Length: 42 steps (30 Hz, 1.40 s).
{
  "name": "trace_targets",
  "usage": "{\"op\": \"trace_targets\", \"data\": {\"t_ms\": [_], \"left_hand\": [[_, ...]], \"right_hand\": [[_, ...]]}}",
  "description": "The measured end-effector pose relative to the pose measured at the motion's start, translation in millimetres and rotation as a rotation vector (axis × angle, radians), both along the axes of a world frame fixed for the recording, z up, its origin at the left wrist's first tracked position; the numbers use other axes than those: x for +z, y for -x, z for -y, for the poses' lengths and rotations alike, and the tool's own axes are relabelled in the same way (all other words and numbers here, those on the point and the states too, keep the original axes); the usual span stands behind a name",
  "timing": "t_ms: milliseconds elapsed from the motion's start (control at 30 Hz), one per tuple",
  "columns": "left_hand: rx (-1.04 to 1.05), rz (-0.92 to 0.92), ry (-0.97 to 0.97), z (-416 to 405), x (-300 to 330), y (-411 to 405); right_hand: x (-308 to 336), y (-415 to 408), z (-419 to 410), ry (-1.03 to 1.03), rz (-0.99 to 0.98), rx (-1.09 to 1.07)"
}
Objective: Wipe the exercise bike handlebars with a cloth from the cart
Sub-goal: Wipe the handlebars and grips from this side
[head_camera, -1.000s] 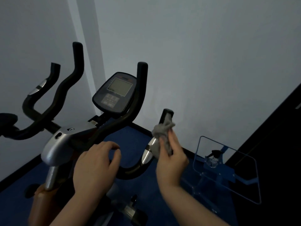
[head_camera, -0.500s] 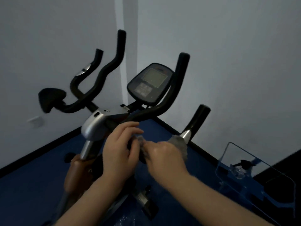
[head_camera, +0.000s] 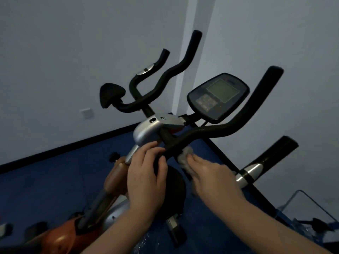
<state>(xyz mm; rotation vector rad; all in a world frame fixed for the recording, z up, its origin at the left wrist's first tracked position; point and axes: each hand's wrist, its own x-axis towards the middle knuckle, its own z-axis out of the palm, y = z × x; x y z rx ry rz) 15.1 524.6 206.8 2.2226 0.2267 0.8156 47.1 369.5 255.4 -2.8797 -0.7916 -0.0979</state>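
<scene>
Both hands are low on the black handlebars (head_camera: 216, 132) of the bike, close to the middle where the bars meet the silver cover (head_camera: 146, 131).

The right hand (head_camera: 211, 177) holds a small gray cloth (head_camera: 185, 158) against the bar. The cloth is bunched up under the fingers and pressed on the underside of the right bar, just right of the middle. The fingers curl over the cloth, and only a crumpled bit sticks out at the fingertips. (The hand looks a little blurry.)

The left hand (head_camera: 145, 178) is just beside it, on the left. Its fingers bend around the black bar near the silver cover, with the thumb on the near side, so it grips the bar.

The bar curves up to the right and ends in a tall black tip. A second, shorter grip (head_camera: 273, 155) with a shiny silver band sticks out lower on the right.

Behind the bars is a dark screen (head_camera: 218, 98) with a gray square in it. The bars on the left side curve up toward the white wall (head_camera: 73, 52). The floor (head_camera: 45, 180) is blue. A wire frame (head_camera: 311, 208) shows at the lower right.
</scene>
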Motion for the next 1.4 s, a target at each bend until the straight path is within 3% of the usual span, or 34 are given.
{"op": "trace_targets", "data": {"t_ms": [67,267,467,600,667,767,833,933,1133,1300,1400], "left_hand": [[0.021,0.002,0.028,-2,-2,-1],[0.012,0.022,0.071,-1,-4,-3],[0.084,0.018,0.091,0,-1,0],[0.168,-0.006,0.159,3,-1,1],[0.234,-0.017,0.166,4,-2,2],[0.263,-0.024,0.194,5,-1,5],[0.242,-0.003,0.229,4,-1,5],[0.184,-0.022,0.293,1,-2,3],[-0.025,-0.146,0.336,-12,-5,6],[-0.159,-0.199,0.28,-26,-3,6],[-0.237,-0.238,0.275,-37,5,3]], "right_hand": [[5,10,14,-0.034,-0.051,0.026],[2,-18,-21,-0.005,0.077,0.036],[10,-20,14,-0.337,-0.118,0.121],[38,-41,7,-0.605,-0.028,0.355],[47,-52,-19,-0.463,0.018,0.49],[37,-57,-53,-0.078,-0.049,0.69],[28,-60,-59,-0.018,-0.124,0.743],[32,-67,-52,0.055,-0.064,0.772],[48,-75,-10,-0.079,0.27,0.482],[24,-52,-55,-0.163,0.155,0.506],[29,-59,-29,-0.119,0.166,0.425]]}}
